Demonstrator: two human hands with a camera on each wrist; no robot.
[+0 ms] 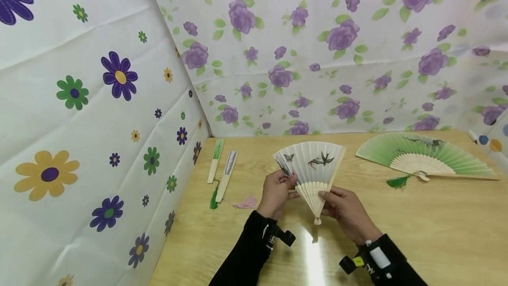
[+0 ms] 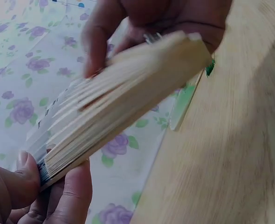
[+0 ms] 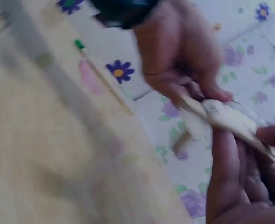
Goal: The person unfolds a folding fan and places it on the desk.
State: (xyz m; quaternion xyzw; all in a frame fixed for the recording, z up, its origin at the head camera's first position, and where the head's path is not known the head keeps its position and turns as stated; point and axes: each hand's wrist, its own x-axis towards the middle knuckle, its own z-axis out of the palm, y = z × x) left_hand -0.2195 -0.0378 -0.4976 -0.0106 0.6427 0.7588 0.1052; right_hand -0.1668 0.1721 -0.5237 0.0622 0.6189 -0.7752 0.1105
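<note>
A white folding fan point(image 1: 313, 162) with birds and a butterfly printed on it is spread partway, its pivot end pointing down towards the person. With thumb and fingers, my left hand point(image 1: 276, 192) pinches the fan's left edge. My right hand point(image 1: 349, 213) grips the pale ribs on the right side, thumb in front. In the left wrist view, the folded ribs of the fan point(image 2: 119, 100) run between both hands, blurred. The right wrist view shows the fan point(image 3: 235, 120) almost edge-on, fingers of both hands around it.
A green folding fan point(image 1: 420, 156) lies spread at the back right, with a green tassel point(image 1: 398, 182). Two closed fans, one green-topped point(image 1: 215, 162) and one grey-topped point(image 1: 227, 175), lie at the left near a pink tassel point(image 1: 246, 203). Flowered cloth walls point(image 1: 278, 100) border the wooden table.
</note>
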